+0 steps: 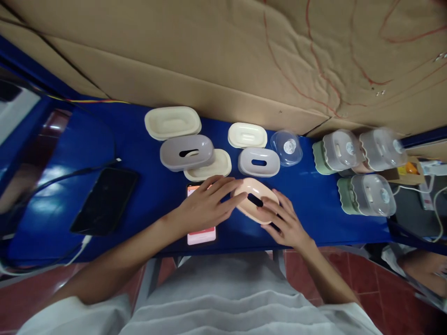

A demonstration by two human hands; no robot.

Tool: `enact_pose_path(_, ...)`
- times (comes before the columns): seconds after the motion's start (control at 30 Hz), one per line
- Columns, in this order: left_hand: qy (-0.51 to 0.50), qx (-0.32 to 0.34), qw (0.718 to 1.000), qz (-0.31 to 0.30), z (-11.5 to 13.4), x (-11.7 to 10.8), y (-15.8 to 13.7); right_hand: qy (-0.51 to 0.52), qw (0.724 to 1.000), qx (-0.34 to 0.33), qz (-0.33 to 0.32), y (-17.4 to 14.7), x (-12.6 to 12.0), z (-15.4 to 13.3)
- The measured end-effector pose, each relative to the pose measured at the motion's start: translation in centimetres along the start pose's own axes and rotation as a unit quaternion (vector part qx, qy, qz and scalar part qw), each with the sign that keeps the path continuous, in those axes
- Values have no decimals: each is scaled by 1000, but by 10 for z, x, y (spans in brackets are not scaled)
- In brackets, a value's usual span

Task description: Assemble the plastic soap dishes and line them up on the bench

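A peach oval plastic piece with a slot in its middle [262,188] is between my two hands, tilted above the blue table. My right hand [288,223] grips its right and near side, with fingers over the top by the slot. At its left edge, the fingers of my left hand [207,202] are on the rim, with the thumb hidden. Under my left hand lies a phone with a lit screen [201,238], partly covered. Just beyond the peach piece sits a lilac oval piece with a similar slot [272,168].
Cream trays [174,122] and a lilac slotted piece [171,156] lie back left. A cream tray [247,135] and a clear lid [295,156] lie farther back. Several clear-lidded boxes [372,195] stand right. A dark phone [104,202] with a cable lies left.
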State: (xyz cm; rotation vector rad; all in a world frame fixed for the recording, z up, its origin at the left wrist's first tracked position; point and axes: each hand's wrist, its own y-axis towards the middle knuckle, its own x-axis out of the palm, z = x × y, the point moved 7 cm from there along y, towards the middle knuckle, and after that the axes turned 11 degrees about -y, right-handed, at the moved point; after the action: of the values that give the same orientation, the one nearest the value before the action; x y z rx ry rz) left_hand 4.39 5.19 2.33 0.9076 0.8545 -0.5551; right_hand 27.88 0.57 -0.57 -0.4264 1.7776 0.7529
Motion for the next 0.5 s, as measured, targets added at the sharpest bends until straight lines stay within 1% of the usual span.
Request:
enact_pose_path(0.07, -11, 15, 998, -51, 2, 10, -1, -13, 1000, -14, -16, -5, 8, -6)
enact_pose_path(0.1, -18, 24, 997, -73, 4, 15, -1, -15, 1000, -21, -18, -4, 9, -4)
enact_pose_path(0.17, -22, 34, 995, -95, 7, 21, -2, -18, 1000, -16, -3, 4, 3, 8)
enact_pose_path(0.27, -11, 32, 994, -102, 8, 24, -2, -44, 998, 46, 29, 31, -7, 41)
enact_pose_path(0.33, -7, 29, 994, -102, 8, 24, -2, -75, 994, 77, 10, 52, -7, 61)
enact_pose_path(0.43, 1, 37, 995, -96, 8, 22, -2, -104, 991, 72, -36, 76, -2, 75)
enact_pose_path(0.5, 13, 44, 994, -94, 9, 20, -2, -97, 993, 57, -32, 84, -7, 75)
